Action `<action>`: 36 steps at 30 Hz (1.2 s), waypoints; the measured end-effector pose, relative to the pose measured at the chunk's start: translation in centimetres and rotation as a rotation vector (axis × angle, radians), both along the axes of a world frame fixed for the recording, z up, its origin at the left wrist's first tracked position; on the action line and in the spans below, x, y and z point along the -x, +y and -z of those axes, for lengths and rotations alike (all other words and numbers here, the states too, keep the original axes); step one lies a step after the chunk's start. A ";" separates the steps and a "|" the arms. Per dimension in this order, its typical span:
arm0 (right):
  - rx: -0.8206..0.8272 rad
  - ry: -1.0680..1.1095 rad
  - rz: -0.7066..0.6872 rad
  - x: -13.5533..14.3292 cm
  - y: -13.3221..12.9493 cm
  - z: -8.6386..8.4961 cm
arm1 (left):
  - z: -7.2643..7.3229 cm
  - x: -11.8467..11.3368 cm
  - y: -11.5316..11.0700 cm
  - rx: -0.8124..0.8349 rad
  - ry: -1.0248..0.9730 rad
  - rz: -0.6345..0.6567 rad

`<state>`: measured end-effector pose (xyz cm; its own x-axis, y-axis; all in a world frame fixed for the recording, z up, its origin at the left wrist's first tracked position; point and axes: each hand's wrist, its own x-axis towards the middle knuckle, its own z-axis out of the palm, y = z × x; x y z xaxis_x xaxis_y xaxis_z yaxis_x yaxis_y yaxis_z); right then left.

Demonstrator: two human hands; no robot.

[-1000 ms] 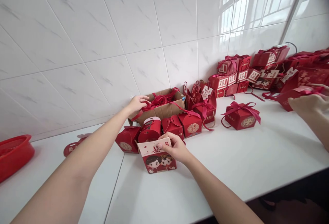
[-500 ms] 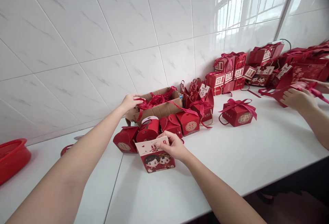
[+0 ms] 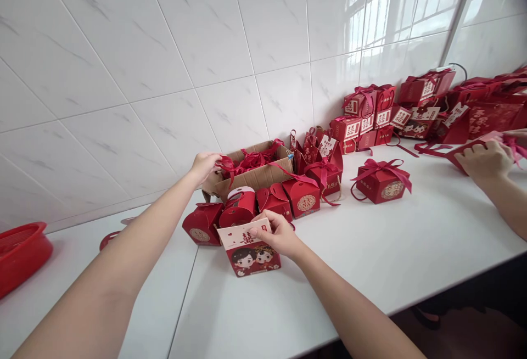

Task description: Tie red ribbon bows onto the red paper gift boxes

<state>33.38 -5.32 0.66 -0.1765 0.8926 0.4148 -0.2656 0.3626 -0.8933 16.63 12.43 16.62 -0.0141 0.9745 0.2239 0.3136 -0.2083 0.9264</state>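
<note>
Your right hand has its thumb and fingers clamped on the cream upper flap of the red-and-cream cardboard gift box, printed with two cartoon faces, which stands near the edge of the white tabletop, in front of a row of folded red paper boxes. Your left hand is at the left end of the open brown cardboard carton, its fingertips at the tangled glossy red ribbons; you cannot tell from this view whether they are pinched on one. Well to your right sits a red hexagonal box tied with a ribbon bow, and beyond it another person's hands hold a red box with ribbon. A red plastic basin lies at your far left.
</note>
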 end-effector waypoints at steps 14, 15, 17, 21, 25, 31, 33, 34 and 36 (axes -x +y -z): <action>-0.001 0.002 -0.008 -0.1 0.0 -0.2 | 0.6 0.2 -0.4 -0.083 0.061 0.078; 0.001 0.001 -0.008 -0.1 0.0 -0.1 | 0.5 0.2 -0.4 -0.097 0.073 0.077; 0.005 -0.003 -0.009 -0.1 0.0 -0.1 | 0.4 0.2 -0.4 -0.131 0.104 0.061; 0.015 -0.014 0.001 -0.1 -0.1 -0.1 | 0.2 0.2 -0.2 -0.186 0.155 0.007; 0.006 -0.008 0.002 -0.2 0.0 -0.1 | 0.3 0.0 -0.2 -0.206 0.171 0.014; 0.005 -0.004 0.000 -0.1 -0.1 -0.2 | 0.5 0.3 -0.2 -0.197 0.189 0.055; 0.013 -0.010 0.002 -0.1 -0.1 -0.2 | 0.6 0.4 -0.2 -0.201 0.193 0.058; 0.019 -0.013 0.003 -0.1 -0.1 -0.3 | 0.6 0.4 -0.3 -0.204 0.195 0.057; 0.026 -0.017 0.004 -0.1 -0.1 -0.3 | 0.7 0.3 -0.4 -0.210 0.194 0.051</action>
<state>33.49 -5.45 0.93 -0.1796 0.9037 0.3886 -0.2490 0.3404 -0.9067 16.31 12.03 15.90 0.0970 0.9048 0.4147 0.4651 -0.4096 0.7848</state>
